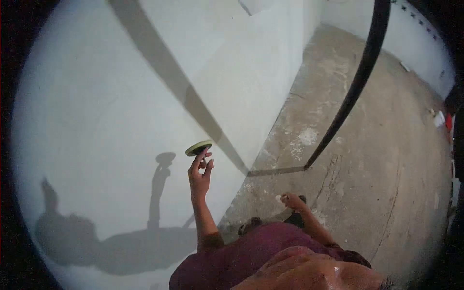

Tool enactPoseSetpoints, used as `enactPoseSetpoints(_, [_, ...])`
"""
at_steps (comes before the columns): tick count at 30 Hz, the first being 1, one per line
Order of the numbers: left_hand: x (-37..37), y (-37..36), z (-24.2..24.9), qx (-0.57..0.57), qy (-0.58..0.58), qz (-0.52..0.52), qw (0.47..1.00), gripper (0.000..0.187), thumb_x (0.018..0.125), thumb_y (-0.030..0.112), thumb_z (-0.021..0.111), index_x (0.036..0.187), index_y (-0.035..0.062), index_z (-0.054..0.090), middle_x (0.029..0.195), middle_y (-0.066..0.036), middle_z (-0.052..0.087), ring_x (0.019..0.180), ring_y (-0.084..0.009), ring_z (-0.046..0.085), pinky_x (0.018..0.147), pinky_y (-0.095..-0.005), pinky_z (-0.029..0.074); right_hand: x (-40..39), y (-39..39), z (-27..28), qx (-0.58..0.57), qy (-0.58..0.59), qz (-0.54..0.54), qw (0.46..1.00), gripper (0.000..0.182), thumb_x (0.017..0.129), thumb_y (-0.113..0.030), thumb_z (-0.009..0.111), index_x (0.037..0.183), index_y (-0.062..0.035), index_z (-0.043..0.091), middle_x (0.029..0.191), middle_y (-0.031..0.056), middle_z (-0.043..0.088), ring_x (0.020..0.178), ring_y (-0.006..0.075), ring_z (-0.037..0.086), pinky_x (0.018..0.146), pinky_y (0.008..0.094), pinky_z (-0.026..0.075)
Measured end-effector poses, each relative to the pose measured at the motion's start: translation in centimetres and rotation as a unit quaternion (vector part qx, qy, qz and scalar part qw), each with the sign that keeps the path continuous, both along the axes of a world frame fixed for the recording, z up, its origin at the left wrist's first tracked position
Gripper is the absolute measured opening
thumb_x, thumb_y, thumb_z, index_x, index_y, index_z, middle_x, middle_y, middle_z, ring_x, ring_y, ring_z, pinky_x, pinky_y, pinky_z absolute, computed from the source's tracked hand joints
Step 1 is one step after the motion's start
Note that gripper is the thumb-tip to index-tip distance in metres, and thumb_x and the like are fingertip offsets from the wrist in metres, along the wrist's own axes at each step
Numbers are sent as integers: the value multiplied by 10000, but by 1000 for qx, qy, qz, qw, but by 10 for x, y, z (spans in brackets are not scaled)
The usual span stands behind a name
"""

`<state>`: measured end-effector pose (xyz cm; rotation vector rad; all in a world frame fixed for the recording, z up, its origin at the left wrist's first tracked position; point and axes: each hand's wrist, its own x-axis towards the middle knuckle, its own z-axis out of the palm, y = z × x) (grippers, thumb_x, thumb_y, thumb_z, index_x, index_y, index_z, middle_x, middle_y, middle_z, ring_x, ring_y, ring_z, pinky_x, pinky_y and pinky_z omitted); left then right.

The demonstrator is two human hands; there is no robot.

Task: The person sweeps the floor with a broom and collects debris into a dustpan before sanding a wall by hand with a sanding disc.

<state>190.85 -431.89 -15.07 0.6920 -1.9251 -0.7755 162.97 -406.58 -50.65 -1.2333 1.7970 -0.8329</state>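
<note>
My left hand (199, 173) is raised in front of the white wall, its fingers closed on the back of a round pad (198, 148). The pad has a pale green rim and a dark middle, and is tilted with its far face toward the wall. Lower down on the right, my right hand (292, 200) is held in front of my body over the floor, fingers curled round a small whitish thing (278, 197). Its kind is too small to make out.
A black pole (345, 104) stands on the stained concrete floor (372, 145) at the right, casting a broad shadow up the white wall (111, 96). Small white and red things (439, 119) lie at the far right edge. Another white wall (415, 43) rises beyond the floor.
</note>
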Motion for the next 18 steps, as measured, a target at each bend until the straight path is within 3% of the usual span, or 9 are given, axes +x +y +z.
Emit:
enactPoseSetpoints(1, [1,10,1,13,1,15,1000,461,909,57,668,1356,119,572,1120,-74,708,688,-79,604,683,-264,521,1,4,4,-28,25,46,998,457,949,-325,619,1267,-2,564,1076,160,682,883,230,677,777,385,545])
enactPoseSetpoints(3, [-8,29,8,36,5,37,999,454,917,62,662,1358,121,569,1127,-78,707,703,-87,628,693,-271,533,-20,-3,25,95,-37,-25,995,453,955,-330,616,1260,0,566,1062,149,685,859,220,673,762,363,544])
enactPoseSetpoints(6, [-55,62,38,64,19,64,996,439,934,86,654,1362,117,564,1140,-86,704,747,-98,665,716,-282,551,-81,14,60,82,-95,-30,992,453,963,-334,608,1251,13,566,1049,144,689,855,225,681,750,358,549])
enactPoseSetpoints(10, [-139,43,47,36,30,71,996,473,932,113,666,1387,117,538,1151,-100,698,758,-108,668,752,-286,556,-189,-22,92,106,-51,36,992,438,975,-323,594,1235,28,567,1036,142,688,844,225,681,746,366,551])
enactPoseSetpoints(13, [-155,36,53,71,60,54,994,465,953,187,655,1384,79,519,1172,-140,674,876,-150,670,772,-306,572,-222,-47,115,107,-102,21,989,420,983,-312,584,1241,18,558,1021,124,691,848,220,680,731,363,553])
enactPoseSetpoints(15, [-166,34,65,85,74,66,991,452,938,112,659,1375,117,546,1152,-112,692,803,-108,653,757,-302,560,-252,-66,128,-11,-110,47,993,419,991,-303,573,1264,12,534,1071,124,678,882,209,670,728,360,550])
enactPoseSetpoints(18, [-177,23,72,126,81,74,986,443,943,108,652,1373,120,549,1158,-112,690,810,-94,637,758,-302,558,-291,-81,212,-40,-207,10,978,447,995,-302,567,1313,6,500,1150,142,649,939,219,668,740,367,555])
